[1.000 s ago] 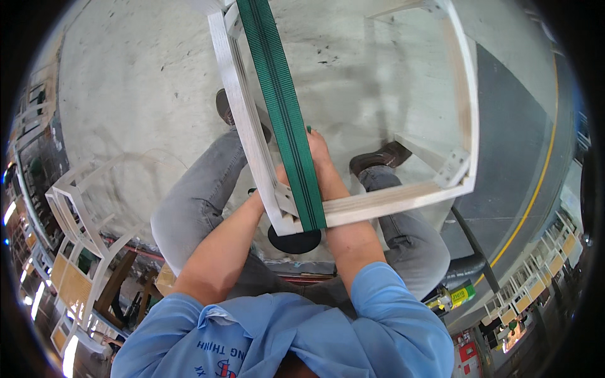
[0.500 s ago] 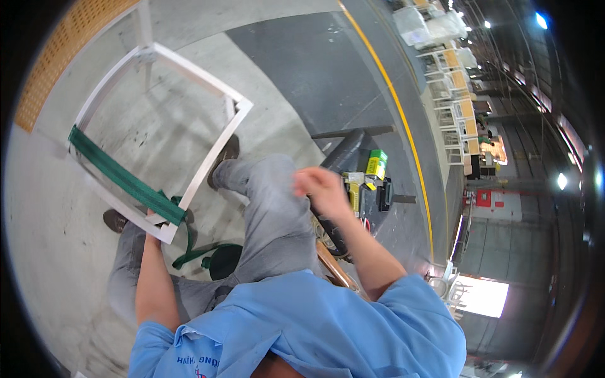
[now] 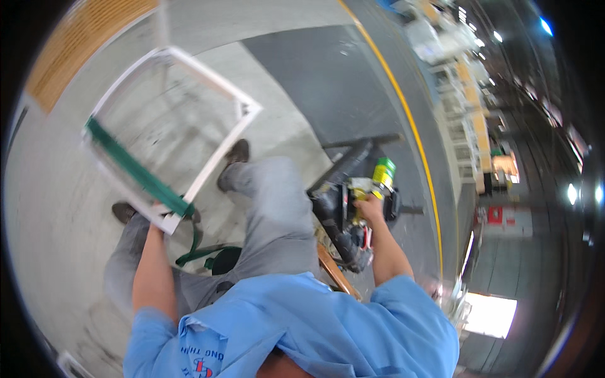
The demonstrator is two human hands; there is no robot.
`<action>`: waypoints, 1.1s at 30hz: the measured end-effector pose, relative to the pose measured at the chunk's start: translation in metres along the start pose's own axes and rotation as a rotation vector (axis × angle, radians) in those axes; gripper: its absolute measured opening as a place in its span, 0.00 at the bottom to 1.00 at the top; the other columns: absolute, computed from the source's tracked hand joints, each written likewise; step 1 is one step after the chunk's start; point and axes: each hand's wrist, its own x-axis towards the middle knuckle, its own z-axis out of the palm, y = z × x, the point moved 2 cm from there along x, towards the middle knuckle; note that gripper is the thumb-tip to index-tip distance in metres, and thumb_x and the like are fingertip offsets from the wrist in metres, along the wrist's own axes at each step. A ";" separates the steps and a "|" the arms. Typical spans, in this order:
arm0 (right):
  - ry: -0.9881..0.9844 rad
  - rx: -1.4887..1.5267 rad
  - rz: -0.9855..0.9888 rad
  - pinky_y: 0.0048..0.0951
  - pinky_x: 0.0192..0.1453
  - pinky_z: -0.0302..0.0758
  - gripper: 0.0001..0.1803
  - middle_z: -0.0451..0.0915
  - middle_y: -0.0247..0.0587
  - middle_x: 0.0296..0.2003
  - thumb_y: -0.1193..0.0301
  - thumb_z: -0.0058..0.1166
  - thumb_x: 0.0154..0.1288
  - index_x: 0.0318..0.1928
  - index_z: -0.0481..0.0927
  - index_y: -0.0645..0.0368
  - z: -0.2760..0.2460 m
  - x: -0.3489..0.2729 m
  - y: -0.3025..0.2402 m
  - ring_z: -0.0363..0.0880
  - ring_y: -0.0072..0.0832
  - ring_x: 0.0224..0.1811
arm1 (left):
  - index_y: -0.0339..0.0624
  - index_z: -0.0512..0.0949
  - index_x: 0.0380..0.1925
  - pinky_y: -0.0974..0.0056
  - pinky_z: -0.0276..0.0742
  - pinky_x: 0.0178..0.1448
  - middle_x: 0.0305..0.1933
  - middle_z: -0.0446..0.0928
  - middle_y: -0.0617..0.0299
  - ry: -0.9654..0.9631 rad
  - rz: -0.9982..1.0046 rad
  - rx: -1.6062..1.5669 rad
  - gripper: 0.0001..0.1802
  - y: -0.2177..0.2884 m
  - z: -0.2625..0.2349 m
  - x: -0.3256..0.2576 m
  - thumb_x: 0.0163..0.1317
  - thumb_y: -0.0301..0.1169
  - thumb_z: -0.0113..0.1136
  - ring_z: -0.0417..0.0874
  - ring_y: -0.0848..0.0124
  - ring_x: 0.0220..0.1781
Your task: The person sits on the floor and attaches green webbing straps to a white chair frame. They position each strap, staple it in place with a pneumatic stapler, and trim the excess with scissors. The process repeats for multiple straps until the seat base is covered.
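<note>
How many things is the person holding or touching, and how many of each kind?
White frame: 1, held by the left hand
Green strap: 1, stretched across the frame
Yellow-and-green power tool: 1, gripped by the right hand
Total: 3

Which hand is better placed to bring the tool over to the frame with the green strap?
Right, most likely. The right hand already grips the yellow-and-green power tool, while the left hand steadies the white frame at the green strap.
</note>
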 end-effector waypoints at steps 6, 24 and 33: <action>0.128 0.234 -0.382 0.29 0.36 0.78 0.30 0.80 0.35 0.39 0.85 0.56 0.46 0.55 0.76 0.60 -0.032 -0.058 -0.056 0.80 0.27 0.33 | 0.43 0.78 0.41 0.60 0.75 0.48 0.39 0.79 0.63 -0.072 0.103 0.077 0.08 -0.006 0.001 -0.009 0.73 0.35 0.55 0.81 0.65 0.44; -0.958 -0.076 -0.590 0.26 0.24 0.73 0.11 0.80 0.32 0.26 0.70 0.68 0.66 0.41 0.83 0.65 0.176 -0.264 -0.352 0.75 0.19 0.22 | 0.40 0.83 0.39 0.54 0.81 0.39 0.35 0.84 0.55 0.221 -0.278 -1.634 0.11 -0.033 0.045 0.008 0.68 0.37 0.61 0.85 0.62 0.33; -0.919 -0.187 -0.593 0.27 0.23 0.76 0.17 0.80 0.35 0.23 0.64 0.69 0.65 0.40 0.82 0.67 0.195 -0.260 -0.351 0.77 0.20 0.19 | 0.42 0.83 0.49 0.52 0.86 0.45 0.42 0.87 0.52 0.214 -0.276 -1.790 0.15 -0.033 0.049 0.010 0.69 0.37 0.59 0.89 0.57 0.39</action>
